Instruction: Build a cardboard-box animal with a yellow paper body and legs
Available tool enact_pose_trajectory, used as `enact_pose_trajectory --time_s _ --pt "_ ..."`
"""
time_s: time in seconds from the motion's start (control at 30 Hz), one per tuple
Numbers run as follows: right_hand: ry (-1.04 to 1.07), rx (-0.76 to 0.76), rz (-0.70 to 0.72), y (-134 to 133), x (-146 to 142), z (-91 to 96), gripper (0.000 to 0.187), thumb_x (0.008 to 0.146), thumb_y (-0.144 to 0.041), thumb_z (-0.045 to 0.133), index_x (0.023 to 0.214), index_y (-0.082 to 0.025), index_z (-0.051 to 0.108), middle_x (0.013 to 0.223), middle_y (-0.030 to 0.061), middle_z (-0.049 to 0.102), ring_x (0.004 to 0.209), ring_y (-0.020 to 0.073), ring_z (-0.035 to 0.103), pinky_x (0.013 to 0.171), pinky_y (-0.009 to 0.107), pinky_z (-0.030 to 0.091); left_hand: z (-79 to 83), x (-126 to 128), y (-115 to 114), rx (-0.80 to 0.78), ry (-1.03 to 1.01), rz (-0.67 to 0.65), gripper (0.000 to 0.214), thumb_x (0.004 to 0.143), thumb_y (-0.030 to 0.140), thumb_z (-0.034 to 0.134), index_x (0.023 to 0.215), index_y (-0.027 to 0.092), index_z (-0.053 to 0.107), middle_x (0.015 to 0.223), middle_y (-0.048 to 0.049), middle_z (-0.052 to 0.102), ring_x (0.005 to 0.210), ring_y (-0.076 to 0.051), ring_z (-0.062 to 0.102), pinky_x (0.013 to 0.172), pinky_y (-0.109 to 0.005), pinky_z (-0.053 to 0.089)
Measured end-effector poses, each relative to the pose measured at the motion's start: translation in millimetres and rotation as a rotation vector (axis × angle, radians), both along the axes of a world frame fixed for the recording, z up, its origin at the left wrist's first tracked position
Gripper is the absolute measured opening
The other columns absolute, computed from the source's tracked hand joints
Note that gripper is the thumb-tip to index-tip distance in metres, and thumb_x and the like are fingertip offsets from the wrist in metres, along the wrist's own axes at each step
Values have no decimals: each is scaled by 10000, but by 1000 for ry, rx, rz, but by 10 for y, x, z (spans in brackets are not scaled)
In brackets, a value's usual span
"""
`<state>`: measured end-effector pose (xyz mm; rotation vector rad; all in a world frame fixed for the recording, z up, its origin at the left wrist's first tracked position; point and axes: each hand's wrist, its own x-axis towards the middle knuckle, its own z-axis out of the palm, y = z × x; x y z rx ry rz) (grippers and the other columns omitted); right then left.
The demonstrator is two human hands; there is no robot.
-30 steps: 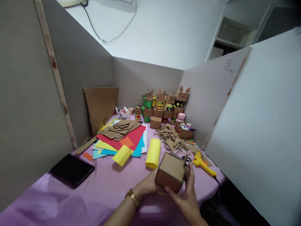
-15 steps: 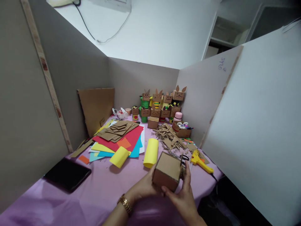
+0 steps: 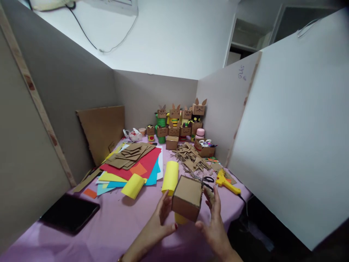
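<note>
A small brown cardboard box stands near the front of the table, its flat top facing up. Beneath it shows part of a yellow paper piece, mostly hidden by the box. My left hand is open at the box's left side, thumb stretched out. On the other side my right hand is open too, fingers apart and close to the box; whether a fingertip touches it I cannot tell. Just behind the box lies a yellow paper tube, and another yellow roll is farther left.
Scissors and a yellow glue gun lie to the right. Cardboard scraps are heaped behind. Coloured sheets bear cardboard pieces. A black tablet lies left. Cardboard animal figures stand at the back.
Both hands have let go of the box and spread apart beside it. The yellow piece under the box now shows. The view has shifted a little to the right.
</note>
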<state>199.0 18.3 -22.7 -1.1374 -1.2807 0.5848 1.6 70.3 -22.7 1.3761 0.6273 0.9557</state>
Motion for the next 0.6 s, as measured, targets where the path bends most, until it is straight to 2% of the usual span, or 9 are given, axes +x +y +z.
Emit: enact_pose_trajectory --time_s 0.07,0.13,0.23,0.37,0.47,0.6 --pt "58 -2 7 -18 54 -43 992 782 -759 455 1499 -293 -48 1543 167 265 1432 323 239 1119 596 188 -32 -12 -55 -13 -10 104 1130 602 649 760 1469 189 199 1504 -231 324 1395 -345 322 1136 -449 279" --pt "95 -22 -2 -28 95 -79 924 833 -706 438 1498 -279 -41 1531 181 277 1427 321 250 1106 592 208 -35 -18 -103 -22 -19 224 974 628 630 752 1400 212 329 1432 -211 434 1338 -337 409 1087 -431 353" --pt "59 1 -8 -18 146 -148 1005 789 -682 551 1500 -279 -34 1526 181 288 1424 335 247 1100 588 220 1 -42 -140 -50 -46 440 757 659 573 754 1274 240 463 1313 -153 547 1248 -309 497 1004 -395 428" --pt "14 12 11 39 212 -295 1074 748 -624 653 1497 -313 -51 1531 170 293 1422 353 251 1086 607 237 51 -126 -114 -131 -83 711 662 630 584 754 1145 228 539 1127 -95 615 1117 -271 561 848 -333 486" --pt "18 -1 14 60 185 -343 1091 743 -606 670 1500 -306 -57 1518 180 308 1416 362 267 1077 606 262 74 -124 -78 -225 -110 761 608 583 562 787 1036 200 606 1022 -78 658 1002 -241 614 792 -304 491" --pt "60 1 -23 19 32 -219 1116 709 -696 634 1511 -288 -27 1506 176 326 1406 363 283 1094 595 243 111 41 -37 -328 -162 651 573 558 531 814 966 157 665 979 -107 711 875 -211 660 763 -303 497"
